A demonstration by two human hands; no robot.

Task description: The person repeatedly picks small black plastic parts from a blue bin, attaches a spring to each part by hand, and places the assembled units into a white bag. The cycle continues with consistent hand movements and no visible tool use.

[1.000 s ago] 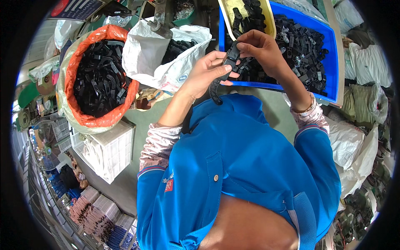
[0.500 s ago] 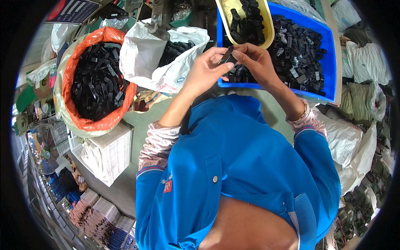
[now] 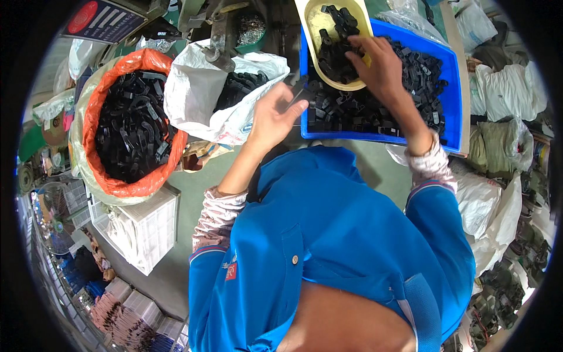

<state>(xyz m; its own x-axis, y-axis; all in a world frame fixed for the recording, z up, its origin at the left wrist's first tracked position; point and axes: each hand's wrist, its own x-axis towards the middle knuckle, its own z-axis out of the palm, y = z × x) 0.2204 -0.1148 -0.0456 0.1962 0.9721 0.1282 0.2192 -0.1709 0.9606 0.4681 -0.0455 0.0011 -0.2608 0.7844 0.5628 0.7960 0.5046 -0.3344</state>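
Between the thumb and fingers of my left hand [image 3: 274,116] is a small black plastic part [image 3: 301,94], held near the white sack's right edge. My right hand [image 3: 382,67] reaches over the right side of a yellow tray [image 3: 316,26], thumb and fingers apart, its fingertips close to the black plastic pieces [image 3: 340,22] in it. Nothing shows in its grasp. The tray rests over the left part of a blue bin [image 3: 454,100], which holds many small black parts [image 3: 425,76].
Left of my hands, a white sack [image 3: 190,88] holds black parts. Beyond it stands an orange-lined bag [image 3: 94,146] full of black curved pieces, near a white plastic crate [image 3: 155,229]. A metal fixture [image 3: 218,38] rises behind the sack. White bags [image 3: 478,199] lie at the right.
My hands, together at the black part before, have separated. The right hand has moved up and right to the yellow tray; the left has drawn slightly left and down with the part.
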